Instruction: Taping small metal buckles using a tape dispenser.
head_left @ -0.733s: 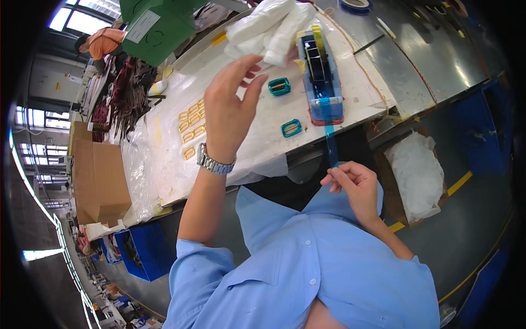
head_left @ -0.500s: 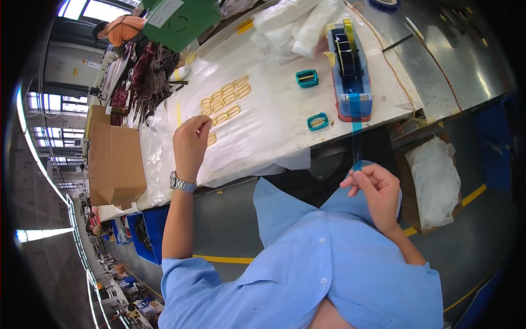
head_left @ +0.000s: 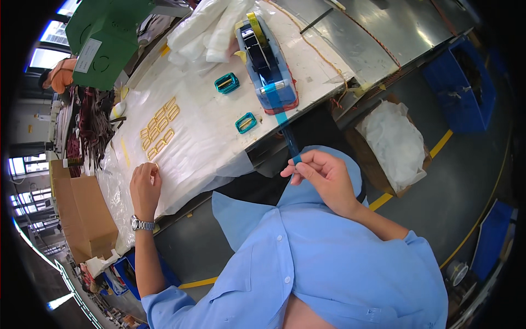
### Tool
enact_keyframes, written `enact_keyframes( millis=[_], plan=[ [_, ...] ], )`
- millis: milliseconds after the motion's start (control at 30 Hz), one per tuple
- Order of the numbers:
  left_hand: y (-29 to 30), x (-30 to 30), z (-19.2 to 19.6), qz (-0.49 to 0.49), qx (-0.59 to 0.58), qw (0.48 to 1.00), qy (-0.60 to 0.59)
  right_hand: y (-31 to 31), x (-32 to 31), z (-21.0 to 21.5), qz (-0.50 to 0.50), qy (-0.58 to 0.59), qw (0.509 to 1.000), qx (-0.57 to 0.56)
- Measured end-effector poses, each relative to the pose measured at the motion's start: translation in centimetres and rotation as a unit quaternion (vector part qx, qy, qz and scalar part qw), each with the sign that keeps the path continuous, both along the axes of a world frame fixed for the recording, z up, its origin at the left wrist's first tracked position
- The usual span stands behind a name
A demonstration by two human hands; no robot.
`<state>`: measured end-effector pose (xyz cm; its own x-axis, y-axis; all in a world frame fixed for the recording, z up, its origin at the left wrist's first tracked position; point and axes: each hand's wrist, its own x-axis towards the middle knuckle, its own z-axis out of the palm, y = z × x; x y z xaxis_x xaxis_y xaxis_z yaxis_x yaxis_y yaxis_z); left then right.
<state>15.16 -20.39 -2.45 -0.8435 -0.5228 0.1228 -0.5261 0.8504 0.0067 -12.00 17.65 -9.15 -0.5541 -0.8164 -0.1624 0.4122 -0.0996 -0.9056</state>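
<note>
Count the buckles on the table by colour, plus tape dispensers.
Gold buckles: about 9, laid in rows, plus 1 at the left hand
Teal buckles: 2
Tape dispenser: 1, its blue tape pinched by the right hand
Total: about 13

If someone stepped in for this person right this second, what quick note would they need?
Right hand: pinching the end of a blue tape strip drawn out from the blue desktop tape dispenser; the strip is not cut.
Left hand: fingertips on a small gold-coloured buckle at the near end of the buckle rows on the white plastic-covered table.
Two teal rectangular buckles lie beside the dispenser.
Done: tape pulled out.
Left: tape not yet torn off or stuck to anything.
</note>
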Motion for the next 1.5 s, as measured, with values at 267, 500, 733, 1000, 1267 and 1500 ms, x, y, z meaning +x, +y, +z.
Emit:
enact_keyframes(
  millis=[267,500,733,1000,1267,1500],
  plan=[
    [3.3,-3.7,6.1,0.123,0.449,0.832,0.301,0.3,0.2,0.1,-0.011,0.014,1.0,0.025],
    [18.8,-13.4,1.0,0.009,0.759,0.601,0.252,0.1,0.5,0.2,-0.002,0.029,0.999,0.033],
    [21.4,-15.7,-0.6,0.063,0.766,0.597,0.23,0.3,0.5,0.8,-0.019,0.091,0.995,0.045],
    [21.3,-16.3,-1.7,0.081,0.743,0.619,0.24,0.3,0.3,0.7,-0.005,0.097,0.995,0.038],
    [21.3,-16.3,-1.8,0.076,0.729,0.637,0.239,0.1,0.3,0.7,-0.003,0.113,0.992,0.049],
    [21.3,-16.7,-1.5,0.093,0.746,0.621,0.221,0.1,0.0,0.2,0.019,-0.109,0.993,-0.036]
  ],
)
